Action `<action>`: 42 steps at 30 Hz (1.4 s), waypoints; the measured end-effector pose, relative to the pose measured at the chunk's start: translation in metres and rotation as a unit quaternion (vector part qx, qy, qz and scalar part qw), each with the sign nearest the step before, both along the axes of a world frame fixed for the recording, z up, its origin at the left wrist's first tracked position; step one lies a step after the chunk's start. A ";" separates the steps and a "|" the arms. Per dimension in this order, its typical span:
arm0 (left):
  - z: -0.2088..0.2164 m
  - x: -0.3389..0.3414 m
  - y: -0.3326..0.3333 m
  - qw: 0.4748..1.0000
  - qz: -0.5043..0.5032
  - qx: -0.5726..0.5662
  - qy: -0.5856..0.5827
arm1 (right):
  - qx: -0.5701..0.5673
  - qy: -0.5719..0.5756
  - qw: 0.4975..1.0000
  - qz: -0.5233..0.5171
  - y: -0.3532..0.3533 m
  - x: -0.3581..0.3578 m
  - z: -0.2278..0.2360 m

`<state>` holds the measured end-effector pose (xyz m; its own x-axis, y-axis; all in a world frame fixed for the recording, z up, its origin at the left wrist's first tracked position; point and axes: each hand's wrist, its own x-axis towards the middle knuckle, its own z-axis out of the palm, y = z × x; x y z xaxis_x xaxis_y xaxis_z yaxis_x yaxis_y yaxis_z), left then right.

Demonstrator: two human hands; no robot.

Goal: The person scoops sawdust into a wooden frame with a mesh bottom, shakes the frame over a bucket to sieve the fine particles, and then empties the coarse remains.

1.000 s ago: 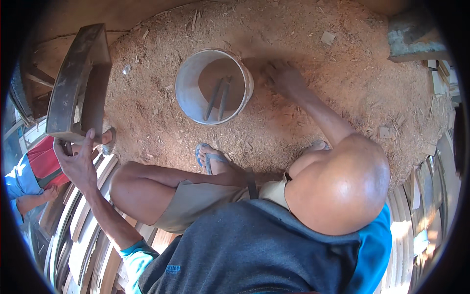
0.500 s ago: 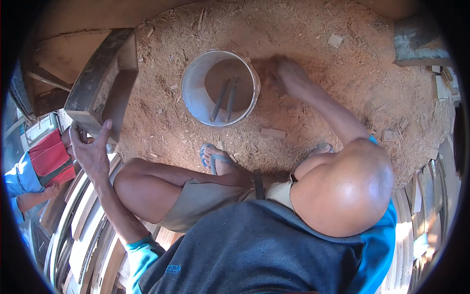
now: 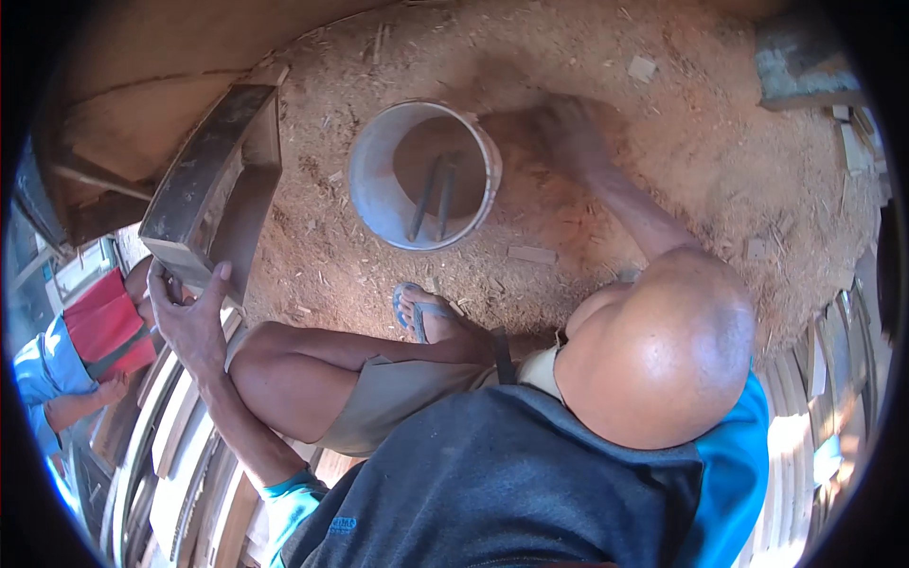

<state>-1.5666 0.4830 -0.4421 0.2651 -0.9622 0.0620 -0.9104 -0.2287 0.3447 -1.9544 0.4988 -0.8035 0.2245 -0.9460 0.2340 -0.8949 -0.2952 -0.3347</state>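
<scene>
My left hand (image 3: 194,327) grips the near end of a long open wooden box (image 3: 204,175), dark on its outer side. The thumb is on one side of the end board and the fingers are on the other. The box is tilted at the left, above the sawdust-covered ground. My right hand (image 3: 575,137) reaches down to the sawdust (image 3: 682,170), beyond and right of a white bucket (image 3: 375,204). Its fingers are blurred and in shadow, so what they hold, if anything, is unclear. Two dark sticks (image 3: 434,199) lean inside the bucket, above brown material at its bottom.
A small flat wood piece (image 3: 532,255) lies near the bucket. Stacked boards (image 3: 175,440) line the lower left, with more boards (image 3: 786,454) at right. Another person's arm (image 3: 80,402) and red clothing (image 3: 106,322) appear at far left. A weathered block (image 3: 805,71) stands at upper right.
The wooden box and my left hand have shifted slightly right and nearer in the picture, partly with the view. My right hand has swept a little to the right over the sawdust.
</scene>
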 end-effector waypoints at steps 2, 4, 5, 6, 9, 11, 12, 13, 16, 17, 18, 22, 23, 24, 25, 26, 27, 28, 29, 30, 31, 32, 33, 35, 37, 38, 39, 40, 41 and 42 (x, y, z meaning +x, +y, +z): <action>-0.002 -0.007 -0.006 1.000 -0.010 0.008 0.004 | -0.072 -0.044 0.995 0.058 -0.009 0.023 -0.002; -0.005 -0.008 -0.009 0.999 -0.025 0.016 0.031 | 0.016 -0.038 0.996 0.085 -0.015 0.038 0.003; -0.007 -0.008 -0.009 0.998 -0.038 0.006 0.045 | 0.058 -0.034 0.993 0.100 -0.017 0.038 0.004; -0.008 -0.006 -0.009 0.997 -0.050 -0.004 0.055 | 0.043 -0.025 0.995 0.081 -0.015 0.031 -0.003; -0.009 0.003 -0.005 0.996 -0.045 -0.023 0.069 | 0.027 0.031 0.999 0.006 0.006 -0.017 -0.023; -0.009 0.011 -0.003 0.995 -0.074 -0.038 0.064 | 0.050 0.107 0.990 -0.074 0.024 -0.047 -0.018; -0.009 0.006 -0.002 0.997 -0.048 -0.026 0.048 | 0.044 0.117 0.988 -0.090 0.029 -0.049 -0.023; -0.004 -0.001 -0.004 0.999 -0.023 -0.013 0.032 | 0.037 0.127 0.985 -0.107 0.031 -0.048 -0.031; -0.011 -0.004 -0.010 0.998 -0.038 0.004 0.049 | 0.090 0.021 0.995 -0.036 0.033 -0.019 -0.003; -0.012 -0.009 -0.012 0.997 -0.042 0.005 0.057 | 0.063 -0.014 0.998 -0.001 0.035 0.006 0.000; -0.013 -0.012 -0.015 0.997 -0.046 0.006 0.067 | 0.035 -0.045 0.998 0.034 0.037 0.020 0.000; -0.016 -0.023 -0.018 0.996 -0.055 0.018 0.065 | 0.058 -0.041 0.997 -0.017 0.048 -0.005 -0.007; -0.015 -0.022 -0.018 0.996 -0.057 0.013 0.066 | 0.073 -0.020 0.997 -0.031 0.053 -0.021 -0.011; -0.015 -0.021 -0.017 0.996 -0.058 0.004 0.068 | 0.086 0.002 0.995 -0.043 0.056 -0.035 -0.010; -0.015 -0.020 -0.017 0.996 -0.059 -0.004 0.070 | 0.114 0.018 0.990 -0.076 0.062 -0.048 -0.008; -0.013 -0.023 -0.017 0.997 -0.040 0.012 0.070 | 0.141 0.035 0.983 -0.110 0.066 -0.060 0.003; -0.010 -0.028 -0.018 0.997 -0.022 0.028 0.071 | 0.167 0.051 0.974 -0.143 0.067 -0.067 0.009; -0.010 -0.031 -0.018 0.996 -0.004 0.044 0.071 | 0.139 0.053 0.979 -0.143 0.066 -0.068 0.005; -0.012 -0.031 -0.018 0.997 -0.022 0.032 0.063 | 0.112 0.056 0.981 -0.146 0.066 -0.067 0.002; -0.015 -0.031 -0.018 0.997 -0.041 0.019 0.056 | 0.084 0.059 0.983 -0.150 0.066 -0.067 -0.001; -0.018 -0.031 -0.019 0.997 -0.060 0.007 0.048 | 0.048 0.052 0.990 -0.122 0.063 -0.059 -0.005; -0.020 -0.031 -0.022 0.997 -0.063 0.013 0.047 | 0.013 0.045 0.994 -0.095 0.056 -0.046 -0.005; -0.020 -0.030 -0.025 0.997 -0.065 0.018 0.047 | -0.023 0.039 0.997 -0.066 0.053 -0.040 -0.005; -0.022 -0.036 -0.027 0.996 -0.069 0.027 0.042 | -0.011 0.025 0.998 -0.054 0.057 -0.046 -0.012; -0.020 -0.048 -0.026 0.997 -0.071 0.029 0.029 | -0.007 0.017 0.996 -0.084 0.056 -0.060 -0.015; -0.019 -0.049 -0.026 0.996 -0.074 0.021 0.040 | -0.009 0.015 0.993 -0.120 0.062 -0.075 -0.013; -0.019 -0.049 -0.024 0.995 -0.076 0.015 0.055 | -0.008 0.016 0.988 -0.155 0.070 -0.089 -0.009; -0.019 -0.048 -0.021 0.995 -0.076 0.009 0.067 | -0.001 0.031 0.986 -0.161 0.074 -0.099 -0.005; -0.021 -0.039 -0.018 0.991 -0.113 -0.031 0.068 | 0.007 0.043 0.985 -0.165 0.077 -0.105 -0.001; -0.020 -0.043 -0.018 0.993 -0.101 -0.011 0.067 | 0.020 0.059 0.983 -0.172 0.083 -0.115 0.003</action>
<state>-1.6097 0.4653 -0.4622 0.0739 -0.9954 0.0603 -0.8825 -0.0371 0.4689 -2.0691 0.5814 -0.8005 -0.0875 -0.9785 0.1867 -0.9728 0.0436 -0.2274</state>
